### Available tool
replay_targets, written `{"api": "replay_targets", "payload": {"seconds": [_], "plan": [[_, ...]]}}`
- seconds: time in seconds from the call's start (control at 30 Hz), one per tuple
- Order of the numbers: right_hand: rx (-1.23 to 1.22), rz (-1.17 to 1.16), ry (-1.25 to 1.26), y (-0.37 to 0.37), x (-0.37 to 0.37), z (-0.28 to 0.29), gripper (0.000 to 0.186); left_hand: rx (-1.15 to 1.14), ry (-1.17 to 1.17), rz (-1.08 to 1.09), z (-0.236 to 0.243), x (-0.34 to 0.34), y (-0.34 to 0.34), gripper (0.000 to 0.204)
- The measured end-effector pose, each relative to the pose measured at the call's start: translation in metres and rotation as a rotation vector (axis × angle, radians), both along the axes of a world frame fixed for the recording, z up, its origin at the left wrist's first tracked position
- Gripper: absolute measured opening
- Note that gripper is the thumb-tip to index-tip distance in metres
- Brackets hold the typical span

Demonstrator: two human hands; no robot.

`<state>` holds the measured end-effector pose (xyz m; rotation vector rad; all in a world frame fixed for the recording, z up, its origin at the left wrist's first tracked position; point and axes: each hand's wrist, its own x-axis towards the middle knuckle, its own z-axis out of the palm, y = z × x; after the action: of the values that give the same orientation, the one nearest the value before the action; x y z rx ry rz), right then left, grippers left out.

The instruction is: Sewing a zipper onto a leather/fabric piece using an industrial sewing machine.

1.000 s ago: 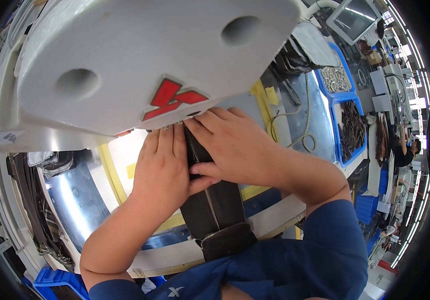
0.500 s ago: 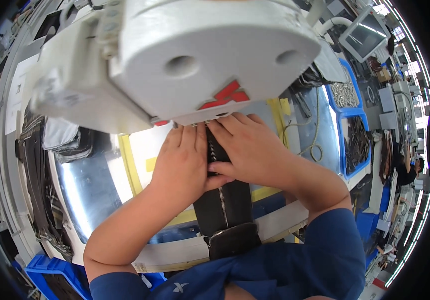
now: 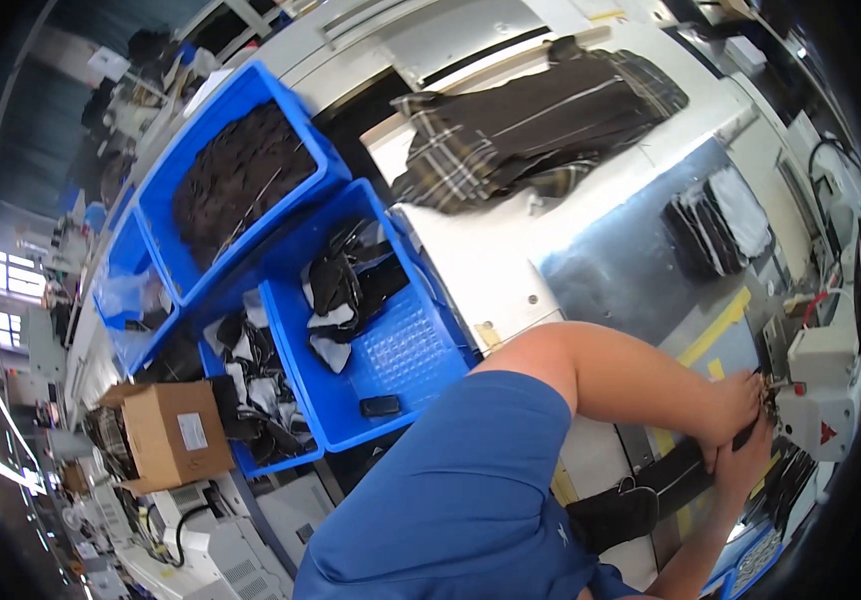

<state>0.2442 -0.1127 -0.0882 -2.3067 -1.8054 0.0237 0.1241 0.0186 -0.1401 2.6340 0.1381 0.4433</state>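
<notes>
At the white sewing machine [image 3: 823, 385] on the right, my left hand [image 3: 733, 408] grips a long black zippered fabric piece [image 3: 679, 477] just before the needle area, fingers bent and close together. My right hand [image 3: 746, 465] is on the same piece, just nearer me, its fingers pointing to the machine. Between the hands the fabric is mostly covered, and the fingertips are small and partly hidden. The strip trails back toward my body and ends in a black pouch-like part [image 3: 614, 513] with a zip edge.
Blue bins [image 3: 391, 345] with dark and white cloth pieces stand to my left, beside a cardboard box [image 3: 179, 432]. Plaid and dark fabric panels [image 3: 551, 115] lie on the white table [image 3: 486, 265]. Folded black and white pieces [image 3: 716, 225] rest on the metal plate [image 3: 631, 240].
The view has swung left, so the machine and my hands now appear at the right and the bins show. Both hands remain on the zippered fabric piece at the machine.
</notes>
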Motion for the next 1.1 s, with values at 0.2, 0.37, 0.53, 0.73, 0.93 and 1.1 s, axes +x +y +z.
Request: {"api": "replay_targets", "payload": {"seconds": [0.2, 0.37, 0.53, 0.73, 0.93, 1.1], "plan": [[-0.012, 0.018, -0.104, -0.002, 0.010, -0.006, 0.068, 0.053, 0.113, 0.074, 0.003, 0.016, -0.004, 0.151], [0.003, 0.034, -0.144, -0.002, 0.009, -0.006, 0.069, 0.016, 0.136, 0.031, -0.004, 0.031, -0.001, 0.152], [0.023, 0.033, -0.151, -0.012, 0.034, -0.015, 0.072, 0.065, 0.120, 0.139, -0.010, 0.062, -0.017, 0.151], [0.121, 0.038, -0.055, -0.008, 0.028, -0.024, 0.069, 0.042, 0.175, 0.131, -0.015, 0.070, -0.004, 0.145], [0.164, 0.065, -0.021, -0.012, 0.025, -0.021, 0.059, 0.054, 0.155, 0.093, 0.001, 0.037, -0.004, 0.137], [0.129, 0.027, -0.062, -0.013, 0.028, -0.023, 0.060, 0.082, 0.106, 0.154, -0.001, 0.025, -0.008, 0.137]]}}
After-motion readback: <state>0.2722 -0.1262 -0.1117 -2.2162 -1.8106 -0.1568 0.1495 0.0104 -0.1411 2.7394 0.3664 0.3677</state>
